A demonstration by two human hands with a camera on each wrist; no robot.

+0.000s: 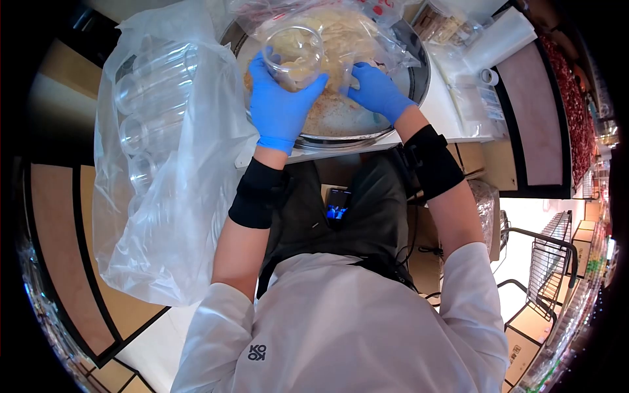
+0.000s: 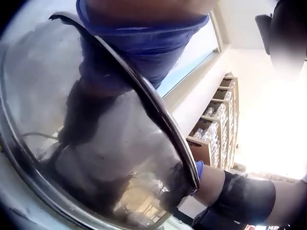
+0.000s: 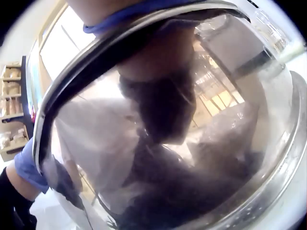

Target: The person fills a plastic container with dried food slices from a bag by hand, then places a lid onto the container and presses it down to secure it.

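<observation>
Now: clear cup cradled in the left hand, right hand just across the gap

And it's all about that gap between cup and right fingers. The left hand (image 1: 280, 108), in a blue glove, has the clear plastic cup (image 1: 295, 54) pinched between thumb and curled fingers, thumb on the cup's right side, fingers on its left. The cup sits over the large round metal basin (image 1: 423, 92), its wide rim turned up towards the head camera; the long axis seems to run from that mouth down to a base nestled in the grip, though the exact tilt is hard to read.

Over to the right hand (image 1: 380, 93), also gloved: it's apart from the cup, on its right and a touch lower in the head view, fingers bent inwards and pointing left, straight at the cup's side rather than its mouth. Whether those fingers pinch anything, I cannot tell. Pale flaky food (image 1: 337, 52) lies between and beyond the two hands, beneath a transparent bag with red print (image 1: 383, 12). So the left hand owns the cup, while the right is closer to the heap's right side. No help from the wrist views: shiny metal fills them, fingertips hidden.
</observation>
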